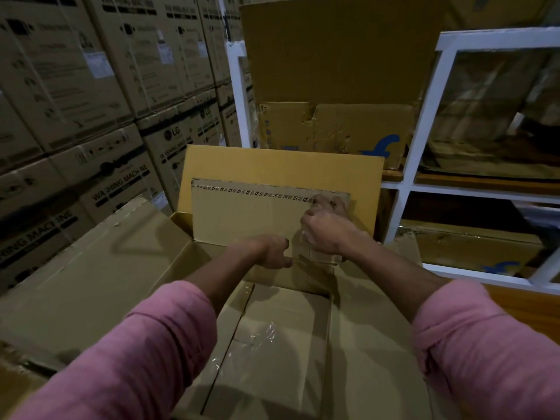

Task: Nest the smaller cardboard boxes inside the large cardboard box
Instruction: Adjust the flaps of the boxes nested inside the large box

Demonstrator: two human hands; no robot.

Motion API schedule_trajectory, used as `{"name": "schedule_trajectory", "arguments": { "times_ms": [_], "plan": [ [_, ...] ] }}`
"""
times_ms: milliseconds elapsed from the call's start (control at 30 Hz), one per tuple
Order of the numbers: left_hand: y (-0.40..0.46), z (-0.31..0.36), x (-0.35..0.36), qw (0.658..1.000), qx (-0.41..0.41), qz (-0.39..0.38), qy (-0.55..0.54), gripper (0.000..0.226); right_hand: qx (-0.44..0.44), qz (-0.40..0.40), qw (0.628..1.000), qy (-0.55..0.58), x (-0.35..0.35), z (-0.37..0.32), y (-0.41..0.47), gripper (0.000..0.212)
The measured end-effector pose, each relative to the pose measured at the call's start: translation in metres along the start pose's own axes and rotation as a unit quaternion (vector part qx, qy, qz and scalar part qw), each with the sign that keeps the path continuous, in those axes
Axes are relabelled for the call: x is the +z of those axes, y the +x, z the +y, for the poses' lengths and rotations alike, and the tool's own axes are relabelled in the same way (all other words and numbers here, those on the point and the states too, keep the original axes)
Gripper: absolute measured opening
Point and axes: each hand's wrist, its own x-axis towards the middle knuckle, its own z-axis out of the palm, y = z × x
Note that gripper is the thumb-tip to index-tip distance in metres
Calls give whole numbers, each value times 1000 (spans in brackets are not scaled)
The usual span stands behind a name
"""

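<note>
A large open cardboard box (281,344) lies in front of me, its flaps spread and clear tape on its floor. A smaller, flattened cardboard box (251,216) with a torn printed strip along its top stands at the big box's far side, leaning against the yellowish far flap (278,165). My left hand (272,253) grips the smaller box's lower edge. My right hand (325,227) is closed on its right side, fingers over the torn strip. Both sleeves are pink.
Stacked washing-machine cartons (91,101) form a wall on the left. A white metal rack (424,131) stands behind and to the right, holding worn cardboard boxes (333,131). The big box's left flap (91,277) lies spread out flat.
</note>
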Motion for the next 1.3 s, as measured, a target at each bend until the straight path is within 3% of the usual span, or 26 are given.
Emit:
{"name": "schedule_trajectory", "arguments": {
  "times_ms": [267,433,667,1100,1300],
  "plan": [
    [-17,10,-4,999,-9,30,7,62,-17,-47,998,46,-19,1,-11,40],
    [-34,24,-13,993,-13,117,-3,69,-17,-76,993,93,-38,2,-21,56],
    [-71,75,-28,974,32,216,-65,79,46,-16,987,152,-67,8,-69,81],
    [-139,197,19,953,138,243,-112,72,213,120,951,190,-55,35,-258,63],
    [-171,271,41,943,190,256,-98,73,279,115,936,183,-45,55,-349,59]
  ]
}}
